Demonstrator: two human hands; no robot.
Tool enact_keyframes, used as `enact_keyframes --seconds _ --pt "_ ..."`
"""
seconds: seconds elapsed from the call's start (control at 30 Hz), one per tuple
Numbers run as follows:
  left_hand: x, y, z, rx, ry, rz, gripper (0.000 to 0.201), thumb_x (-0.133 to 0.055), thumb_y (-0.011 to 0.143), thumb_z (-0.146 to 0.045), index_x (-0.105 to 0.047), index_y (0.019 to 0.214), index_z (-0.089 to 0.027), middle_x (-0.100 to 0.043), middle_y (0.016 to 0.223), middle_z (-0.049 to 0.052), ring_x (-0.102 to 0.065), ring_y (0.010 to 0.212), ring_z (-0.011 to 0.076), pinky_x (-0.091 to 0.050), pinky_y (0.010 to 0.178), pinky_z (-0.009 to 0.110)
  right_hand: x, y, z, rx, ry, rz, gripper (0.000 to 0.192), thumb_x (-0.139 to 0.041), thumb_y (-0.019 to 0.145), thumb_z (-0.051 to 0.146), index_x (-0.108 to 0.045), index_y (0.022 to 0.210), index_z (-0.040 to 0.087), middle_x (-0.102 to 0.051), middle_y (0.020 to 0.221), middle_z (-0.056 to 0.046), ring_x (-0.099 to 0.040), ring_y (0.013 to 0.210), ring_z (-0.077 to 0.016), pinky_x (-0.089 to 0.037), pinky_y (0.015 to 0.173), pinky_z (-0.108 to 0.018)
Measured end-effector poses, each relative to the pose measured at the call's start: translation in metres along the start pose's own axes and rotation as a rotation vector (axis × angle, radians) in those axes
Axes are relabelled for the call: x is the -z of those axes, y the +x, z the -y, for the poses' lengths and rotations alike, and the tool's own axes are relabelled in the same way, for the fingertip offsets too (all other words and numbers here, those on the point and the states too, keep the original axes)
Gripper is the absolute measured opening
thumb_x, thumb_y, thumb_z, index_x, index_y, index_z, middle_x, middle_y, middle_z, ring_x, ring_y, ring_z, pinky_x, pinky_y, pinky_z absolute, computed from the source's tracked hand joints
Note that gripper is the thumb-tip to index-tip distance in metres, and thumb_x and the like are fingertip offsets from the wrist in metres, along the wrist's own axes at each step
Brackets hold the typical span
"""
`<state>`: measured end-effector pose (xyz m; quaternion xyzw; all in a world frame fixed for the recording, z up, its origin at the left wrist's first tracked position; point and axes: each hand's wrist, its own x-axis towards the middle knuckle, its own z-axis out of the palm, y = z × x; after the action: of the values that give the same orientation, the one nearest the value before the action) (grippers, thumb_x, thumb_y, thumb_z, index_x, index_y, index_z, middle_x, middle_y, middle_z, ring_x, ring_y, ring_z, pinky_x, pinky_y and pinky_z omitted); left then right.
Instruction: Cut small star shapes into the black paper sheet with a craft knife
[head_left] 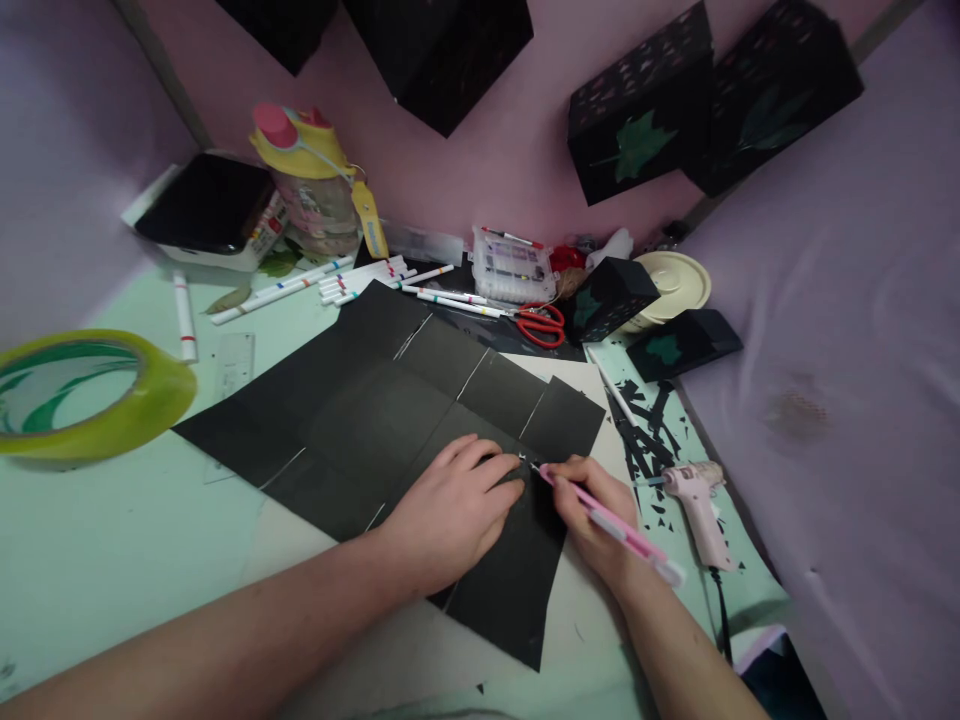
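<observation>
A large sheet of black card (352, 410) lies across the work surface, with white slits along several of its edges. My left hand (457, 510) rests flat on the card, fingers stretched out and pressing it down. My right hand (596, 510) is closed around a slim pink craft knife (622, 530) with a pale rear end. The knife's tip touches the card just right of my left fingertips, beside a small white mark. Under the card lies a pale board (585, 630).
At left are a roll of tape (165, 390) and a clear ruler (234, 360). Behind lie white markers (364, 278), red-handled scissors (541, 325) and a bottle (315, 200). A glue gun (699, 510) and black scraps (652, 430) are at right. Black boxes (637, 120) hang above.
</observation>
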<state>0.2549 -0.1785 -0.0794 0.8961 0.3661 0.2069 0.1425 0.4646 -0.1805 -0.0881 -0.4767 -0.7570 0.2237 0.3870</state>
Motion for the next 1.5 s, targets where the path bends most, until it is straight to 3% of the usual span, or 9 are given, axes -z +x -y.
enact_keyframes --seconds 0.1,0.2,0.37,0.67,1.23,1.5 --pt "-0.001 -0.001 0.000 -0.006 0.014 0.004 0.025 -0.052 0.088 -0.016 -0.062 0.110 -0.021 -0.060 0.122 0.003 -0.045 0.116 0.0229 -0.032 0.108 0.043 0.003 -0.002 -0.001 -0.181 0.113 -0.058 0.008 -0.054 0.091 0.018 -0.062 0.088 0.020 -0.062 0.073 0.000 -0.057 0.062 -0.0127 -0.045 0.056 -0.023" --pt "0.000 -0.001 0.000 -0.011 0.021 0.008 0.025 -0.053 0.088 -0.016 -0.062 0.111 -0.020 -0.060 0.122 0.004 -0.045 0.117 0.0230 -0.032 0.109 0.044 0.005 0.001 0.000 -0.207 0.120 -0.043 0.008 -0.056 0.090 0.021 -0.064 0.087 0.020 -0.064 0.074 0.000 -0.059 0.063 -0.0126 -0.046 0.057 -0.023" --pt "0.000 0.000 -0.001 -0.027 0.048 0.004 0.022 -0.051 0.089 -0.017 -0.062 0.108 -0.018 -0.061 0.119 0.005 -0.046 0.116 0.0235 -0.032 0.109 0.044 0.004 0.006 0.008 -0.143 0.129 0.011 0.007 -0.058 0.087 0.019 -0.065 0.086 0.019 -0.065 0.074 -0.001 -0.059 0.060 -0.0120 -0.045 0.054 -0.022" --pt "0.000 0.000 -0.002 -0.055 0.075 -0.010 0.022 -0.051 0.089 -0.016 -0.063 0.108 -0.018 -0.064 0.113 0.005 -0.048 0.114 0.0227 -0.032 0.109 0.044 0.003 0.004 0.001 -0.108 0.137 0.084 0.009 -0.059 0.088 0.016 -0.066 0.092 0.021 -0.071 0.088 -0.003 -0.067 0.078 -0.0155 -0.051 0.070 -0.025" --pt "0.000 -0.001 -0.002 -0.045 0.068 0.006 0.024 -0.049 0.090 -0.016 -0.062 0.110 -0.018 -0.062 0.117 0.004 -0.047 0.115 0.0229 -0.032 0.109 0.045 0.002 0.004 -0.003 -0.034 0.111 0.125 0.013 -0.057 0.090 0.015 -0.065 0.098 0.022 -0.068 0.088 -0.004 -0.064 0.078 -0.0157 -0.050 0.069 -0.028" --pt "0.000 0.000 -0.003 -0.029 0.063 0.003 0.024 -0.050 0.089 -0.015 -0.063 0.109 -0.019 -0.063 0.116 0.004 -0.048 0.115 0.0226 -0.033 0.110 0.045 0.005 0.010 -0.003 0.139 0.031 0.201 0.016 -0.054 0.091 0.012 -0.062 0.102 0.021 -0.066 0.083 -0.005 -0.059 0.073 -0.0173 -0.048 0.066 -0.032"
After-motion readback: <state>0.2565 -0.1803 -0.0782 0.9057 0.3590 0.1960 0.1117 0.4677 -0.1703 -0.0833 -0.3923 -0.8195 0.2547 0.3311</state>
